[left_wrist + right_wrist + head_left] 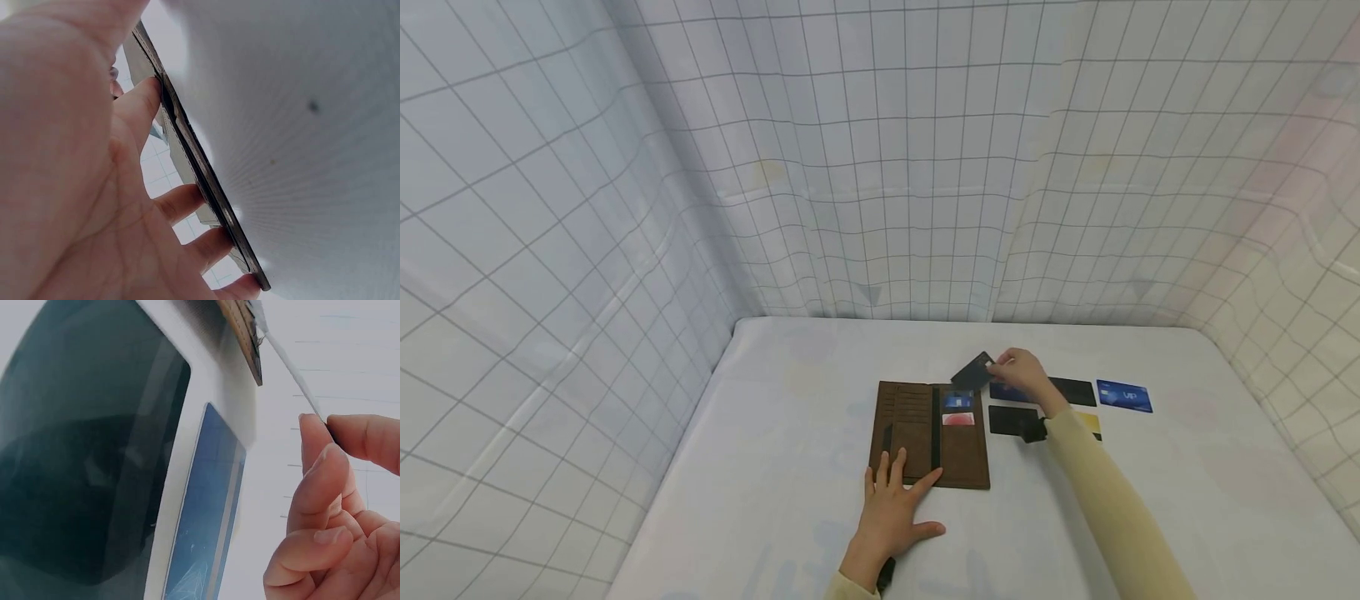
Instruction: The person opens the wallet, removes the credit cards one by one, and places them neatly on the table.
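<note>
A brown wallet (958,454) lies spread flat on the white table, with rows of card slots. A blue card (958,402) and a red-and-white card (958,419) show in its right-hand slots. My left hand (891,508) rests on its lower edge, fingers spread and straight; in the left wrist view the fingertips (215,240) press along that edge. Over the wallet's top right corner, my right hand (1021,371) pinches a dark card (972,373) by its right end, between thumb and fingers. The right wrist view shows this card (294,372) nearly edge-on.
Right of the wallet lie several cards: a dark blue one (1009,392) partly under the right hand, black ones (1078,391) (1006,419), a yellow one (1092,423) half hidden by the sleeve, and a blue one (1123,396) farthest right. Grid-patterned cloth walls (880,208) surround the table.
</note>
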Available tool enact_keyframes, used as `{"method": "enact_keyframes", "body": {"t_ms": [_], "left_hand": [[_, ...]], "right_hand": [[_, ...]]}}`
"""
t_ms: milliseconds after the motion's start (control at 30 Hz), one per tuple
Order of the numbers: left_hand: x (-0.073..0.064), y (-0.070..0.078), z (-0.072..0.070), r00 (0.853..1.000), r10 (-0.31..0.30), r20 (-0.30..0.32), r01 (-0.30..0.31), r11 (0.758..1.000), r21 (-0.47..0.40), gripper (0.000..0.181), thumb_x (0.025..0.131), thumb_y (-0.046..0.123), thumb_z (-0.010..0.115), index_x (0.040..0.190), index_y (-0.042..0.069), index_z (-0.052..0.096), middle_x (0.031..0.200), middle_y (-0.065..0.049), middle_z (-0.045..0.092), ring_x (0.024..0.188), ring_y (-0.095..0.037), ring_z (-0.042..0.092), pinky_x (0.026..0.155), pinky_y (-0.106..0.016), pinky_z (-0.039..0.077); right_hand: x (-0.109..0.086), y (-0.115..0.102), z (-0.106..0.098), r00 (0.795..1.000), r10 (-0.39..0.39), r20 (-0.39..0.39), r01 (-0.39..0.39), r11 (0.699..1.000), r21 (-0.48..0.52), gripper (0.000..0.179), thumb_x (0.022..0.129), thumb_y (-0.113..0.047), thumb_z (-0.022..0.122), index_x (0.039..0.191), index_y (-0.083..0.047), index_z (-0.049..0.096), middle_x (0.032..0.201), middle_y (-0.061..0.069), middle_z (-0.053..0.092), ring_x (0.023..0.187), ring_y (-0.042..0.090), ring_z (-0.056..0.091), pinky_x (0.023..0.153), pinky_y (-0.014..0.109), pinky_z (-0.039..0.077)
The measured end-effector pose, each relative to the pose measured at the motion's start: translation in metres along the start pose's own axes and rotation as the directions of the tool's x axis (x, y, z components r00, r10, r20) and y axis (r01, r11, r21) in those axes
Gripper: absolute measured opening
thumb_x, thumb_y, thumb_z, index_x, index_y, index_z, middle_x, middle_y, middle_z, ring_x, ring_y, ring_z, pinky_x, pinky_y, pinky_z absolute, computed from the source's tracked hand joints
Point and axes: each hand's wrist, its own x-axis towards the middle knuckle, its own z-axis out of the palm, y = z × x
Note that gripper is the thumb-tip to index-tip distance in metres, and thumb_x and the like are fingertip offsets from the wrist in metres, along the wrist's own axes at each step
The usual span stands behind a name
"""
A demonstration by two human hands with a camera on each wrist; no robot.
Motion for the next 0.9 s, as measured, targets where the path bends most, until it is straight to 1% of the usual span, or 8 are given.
{"method": "enact_keyframes", "body": {"t_ms": [233,400,733,800,900], "left_hand": [[0.001,0.000,0.002,1.000,0.000,-0.002,0.000,1.000,0.008,0.076,0.073,0.063,0.067,0.141,0.036,0.045,0.148,-0.022,0.028,0.134,-0.049,0.022,0.099,-0.066,0.022],[0.001,0.000,0.002,1.000,-0.001,0.001,0.001,1.000,0.005,0.076,0.073,0.063,0.067,0.141,0.036,0.045,0.148,-0.023,0.028,0.134,-0.049,0.022,0.099,-0.066,0.022],[0.001,0.001,0.002,1.000,-0.002,0.005,0.002,1.000,0.011,0.076,0.073,0.063,0.067,0.141,0.037,0.044,0.148,-0.022,0.027,0.134,-0.049,0.021,0.099,-0.066,0.022],[0.001,0.001,0.003,1.000,-0.003,0.004,0.003,1.000,0.017,0.077,0.073,0.064,0.067,0.141,0.038,0.044,0.148,-0.022,0.027,0.134,-0.049,0.021,0.099,-0.066,0.022],[0.001,0.000,0.003,1.000,-0.006,0.002,0.006,1.000,0.023,0.077,0.073,0.064,0.067,0.141,0.038,0.044,0.148,-0.022,0.028,0.134,-0.049,0.022,0.099,-0.066,0.022]], "right_hand": [[-0.010,0.000,-0.004,1.000,0.013,0.001,-0.013,0.999,0.039,0.023,0.091,-0.020,0.062,0.096,0.001,0.053,0.085,0.011,0.070,0.067,0.022,0.059,0.065,0.035,0.046],[-0.012,0.004,-0.004,0.999,0.042,-0.012,-0.042,0.998,0.051,0.023,0.091,-0.022,0.063,0.094,-0.001,0.053,0.085,0.009,0.070,0.067,0.022,0.058,0.063,0.033,0.044],[-0.019,0.006,-0.008,0.998,0.036,-0.059,-0.031,0.996,0.087,0.024,0.091,-0.022,0.062,0.096,0.000,0.053,0.084,0.009,0.070,0.066,0.022,0.059,0.061,0.033,0.044],[-0.022,0.006,-0.010,0.996,0.041,-0.073,-0.033,0.995,0.099,0.024,0.092,-0.022,0.062,0.097,-0.001,0.053,0.086,0.010,0.070,0.067,0.023,0.060,0.063,0.035,0.044],[-0.026,0.006,-0.013,0.995,0.036,-0.091,-0.025,0.992,0.123,0.025,0.093,-0.022,0.061,0.099,0.000,0.053,0.089,0.012,0.070,0.072,0.026,0.061,0.068,0.039,0.047]]}}
